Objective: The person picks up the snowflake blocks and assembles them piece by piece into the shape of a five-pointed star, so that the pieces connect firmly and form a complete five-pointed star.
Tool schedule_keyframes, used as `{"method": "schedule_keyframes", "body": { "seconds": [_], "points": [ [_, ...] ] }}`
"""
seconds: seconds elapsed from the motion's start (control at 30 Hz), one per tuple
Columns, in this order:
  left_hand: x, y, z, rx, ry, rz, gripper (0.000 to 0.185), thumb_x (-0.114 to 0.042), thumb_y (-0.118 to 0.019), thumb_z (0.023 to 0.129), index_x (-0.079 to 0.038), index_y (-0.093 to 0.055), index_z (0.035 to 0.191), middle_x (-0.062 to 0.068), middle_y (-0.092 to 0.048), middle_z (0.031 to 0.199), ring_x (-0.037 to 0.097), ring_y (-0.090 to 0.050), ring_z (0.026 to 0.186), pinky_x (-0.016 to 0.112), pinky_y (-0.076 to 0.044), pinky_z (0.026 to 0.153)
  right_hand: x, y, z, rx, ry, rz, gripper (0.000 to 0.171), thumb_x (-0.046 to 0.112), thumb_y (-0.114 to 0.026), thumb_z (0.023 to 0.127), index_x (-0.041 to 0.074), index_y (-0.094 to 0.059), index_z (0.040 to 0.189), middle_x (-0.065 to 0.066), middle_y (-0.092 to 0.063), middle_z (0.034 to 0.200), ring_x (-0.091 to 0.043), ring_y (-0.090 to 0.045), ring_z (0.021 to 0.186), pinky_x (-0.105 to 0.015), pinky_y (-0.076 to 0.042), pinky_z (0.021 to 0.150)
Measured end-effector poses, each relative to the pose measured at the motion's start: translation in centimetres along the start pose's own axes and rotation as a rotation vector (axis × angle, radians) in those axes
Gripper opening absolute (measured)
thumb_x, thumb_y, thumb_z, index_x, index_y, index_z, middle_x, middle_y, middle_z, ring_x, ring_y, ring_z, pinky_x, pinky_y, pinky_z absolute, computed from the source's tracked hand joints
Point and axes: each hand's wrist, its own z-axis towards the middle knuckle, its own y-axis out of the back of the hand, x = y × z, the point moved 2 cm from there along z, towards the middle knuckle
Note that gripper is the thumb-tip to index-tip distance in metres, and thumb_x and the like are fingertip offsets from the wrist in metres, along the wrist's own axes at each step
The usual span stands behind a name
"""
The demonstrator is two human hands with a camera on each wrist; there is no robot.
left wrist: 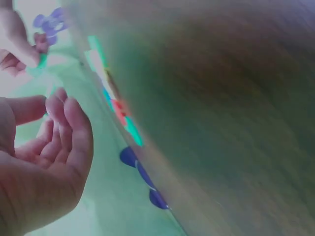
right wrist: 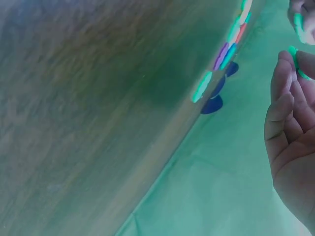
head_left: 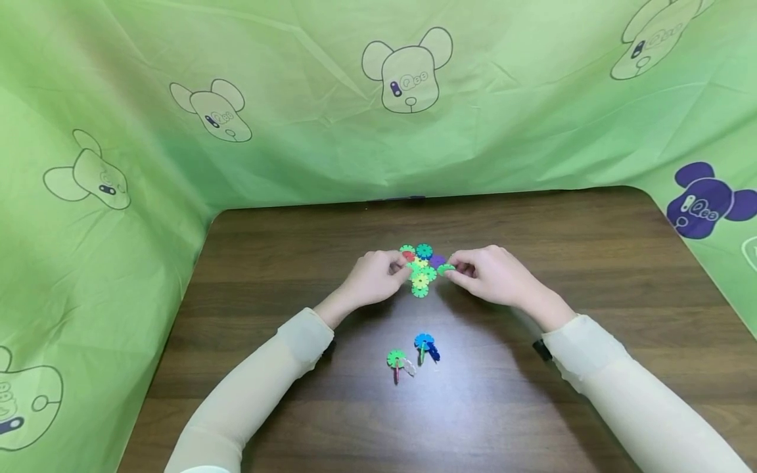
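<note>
I see my left hand (head_left: 374,277) pinching the left edge of the flat cluster of snowflake discs (head_left: 422,269) to steady it, while my right hand (head_left: 488,274) pinches a green disc (head_left: 446,269) against its right edge. Nearer me than the cluster lie two small disc assemblies (head_left: 412,355) on the dark wooden table (head_left: 591,263); green bear-print cloth (head_left: 296,131) drapes behind it.
</note>
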Motion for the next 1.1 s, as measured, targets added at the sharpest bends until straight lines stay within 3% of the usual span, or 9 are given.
{"method": "schedule_keyframes", "body": {
  "seconds": [0.17,0.27,0.4,0.57,0.73,0.8,0.93,1.1],
  "points": [
    [-0.9,0.3,-0.1,0.139,0.047,-0.287,0.026,-0.027,-0.057,0.096,-0.004,-0.069,0.09,0.008,-0.069,0.079,0.016,-0.058,0.057,0.029,-0.05,0.056,1.2,0.1,-0.1,-0.05,0.055,0.006,0.005,0.024,-0.072,0.086,0.02,-0.071,0.089,0.016,-0.059,0.071,-0.001,-0.05,0.059,-0.024,-0.046,0.056],
    [-1.0,0.3,-0.2,0.185,0.082,-0.382,0.028,-0.026,-0.057,0.096,-0.002,-0.068,0.089,0.015,-0.068,0.081,0.016,-0.056,0.056,0.033,-0.051,0.058,1.8,0.2,-0.2,-0.076,0.099,0.007,0.004,0.021,-0.073,0.085,0.02,-0.071,0.088,0.017,-0.058,0.071,-0.001,-0.048,0.058,-0.023,-0.045,0.055],
    [-1.2,0.4,-0.4,0.219,0.118,-0.462,0.03,-0.026,-0.057,0.097,0.002,-0.066,0.089,0.021,-0.067,0.084,0.014,-0.054,0.056,0.046,-0.053,0.067,2.4,0.3,-0.3,-0.1,0.143,0.007,0.005,0.019,-0.074,0.084,0.019,-0.071,0.088,0.017,-0.057,0.071,0.0,-0.047,0.057,-0.021,-0.045,0.054],
    [-1.3,0.4,-0.5,0.243,0.121,-0.493,0.032,-0.024,-0.056,0.097,0.006,-0.065,0.091,0.015,-0.067,0.078,0.013,-0.054,0.056,0.053,-0.052,0.071,2.5,0.1,-0.4,-0.112,0.175,0.002,0.008,0.019,-0.074,0.084,0.018,-0.072,0.091,0.014,-0.061,0.075,0.0,-0.045,0.056,-0.021,-0.044,0.053],
    [-1.3,0.2,-0.6,0.245,0.134,-0.493,0.031,-0.024,-0.057,0.096,0.005,-0.066,0.089,0.009,-0.066,0.074,0.013,-0.054,0.055,0.048,-0.053,0.069,2.5,-0.1,-0.5,-0.131,0.216,-0.002,0.01,0.018,-0.076,0.082,0.015,-0.074,0.091,0.01,-0.066,0.079,0.001,-0.05,0.056,-0.031,-0.054,0.07],
    [-1.3,0.2,-0.6,0.245,0.138,-0.495,0.03,-0.024,-0.058,0.096,0.004,-0.066,0.088,0.01,-0.066,0.074,0.013,-0.054,0.056,0.046,-0.053,0.068,2.5,-0.1,-0.5,-0.137,0.233,-0.007,0.01,0.019,-0.075,0.082,0.015,-0.074,0.091,0.009,-0.067,0.08,0.002,-0.053,0.059,-0.036,-0.053,0.081],
    [-1.3,0.2,-0.6,0.248,0.138,-0.495,0.03,-0.025,-0.058,0.096,0.003,-0.066,0.087,0.014,-0.066,0.077,0.014,-0.054,0.056,0.049,-0.052,0.069,2.6,-0.1,-0.4,-0.137,0.26,-0.026,0.01,0.019,-0.076,0.082,0.014,-0.074,0.09,0.008,-0.068,0.081,-0.001,-0.058,0.064,-0.039,-0.051,0.088],
    [-1.2,0.0,-0.5,0.252,0.13,-0.482,0.032,-0.026,-0.059,0.096,0.004,-0.067,0.089,0.017,-0.066,0.079,0.014,-0.054,0.056,0.045,-0.052,0.067,2.9,-0.2,-0.3,-0.137,0.297,-0.07,0.009,0.017,-0.076,0.081,0.013,-0.074,0.089,0.006,-0.067,0.08,-0.006,-0.06,0.068,-0.038,-0.052,0.085]
  ]
}}
